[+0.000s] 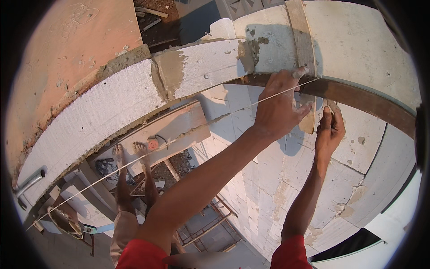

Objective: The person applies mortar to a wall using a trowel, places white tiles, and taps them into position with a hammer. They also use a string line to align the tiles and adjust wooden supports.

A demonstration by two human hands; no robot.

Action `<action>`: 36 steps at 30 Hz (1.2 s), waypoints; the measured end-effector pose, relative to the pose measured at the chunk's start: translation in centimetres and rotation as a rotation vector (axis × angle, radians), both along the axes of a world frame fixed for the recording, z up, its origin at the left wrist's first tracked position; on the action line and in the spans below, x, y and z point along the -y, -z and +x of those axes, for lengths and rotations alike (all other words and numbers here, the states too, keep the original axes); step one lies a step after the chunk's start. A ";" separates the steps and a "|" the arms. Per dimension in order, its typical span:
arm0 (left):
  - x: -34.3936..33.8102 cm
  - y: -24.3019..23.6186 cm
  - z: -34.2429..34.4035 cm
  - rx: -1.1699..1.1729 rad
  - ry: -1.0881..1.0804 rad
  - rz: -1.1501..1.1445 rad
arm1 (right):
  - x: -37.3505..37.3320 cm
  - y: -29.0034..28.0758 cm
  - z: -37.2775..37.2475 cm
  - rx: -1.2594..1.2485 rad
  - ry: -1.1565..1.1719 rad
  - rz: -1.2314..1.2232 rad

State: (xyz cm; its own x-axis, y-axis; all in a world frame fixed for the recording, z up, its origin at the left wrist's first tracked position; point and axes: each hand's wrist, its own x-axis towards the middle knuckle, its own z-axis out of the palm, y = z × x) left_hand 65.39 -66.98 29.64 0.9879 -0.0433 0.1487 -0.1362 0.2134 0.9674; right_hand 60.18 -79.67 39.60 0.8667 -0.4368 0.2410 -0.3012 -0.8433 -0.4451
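- Left hand [278,105]: thumb and fingers parted, beside the wooden slat [301,31].
- Right hand [330,125]: thumb and fingers closed in a pinch below the brown beam [358,92]; contents indistinct.
- String [179,136]: taut, running diagonally from lower left past the left hand.

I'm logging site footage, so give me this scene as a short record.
Left hand: thumb and forefinger apart, beside wooden strip
Right hand: fingertips close together, below brown beam in the picture; anything pinched unclear
String: taut, slanting across the view
Blocks: white, mortar at a joint
Footing: bare feet on wooden board
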 end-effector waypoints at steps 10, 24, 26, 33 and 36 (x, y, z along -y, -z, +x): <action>2.4 1.0 2.0 0.119 -0.070 -0.183 | 0.4 -1.0 0.8 0.045 0.024 0.323; 2.2 1.7 2.7 0.136 0.031 -0.156 | 2.2 0.1 1.7 0.176 -0.017 -0.291; 2.3 1.8 2.7 0.146 0.022 -0.176 | 1.9 0.3 1.8 0.197 -0.025 -0.308; 2.5 1.7 3.0 0.192 0.023 -0.072 | 0.1 1.8 2.0 0.286 -0.036 -0.321; 2.6 1.8 3.4 0.245 0.019 -0.038 | -0.7 2.2 1.6 0.238 -0.044 -0.337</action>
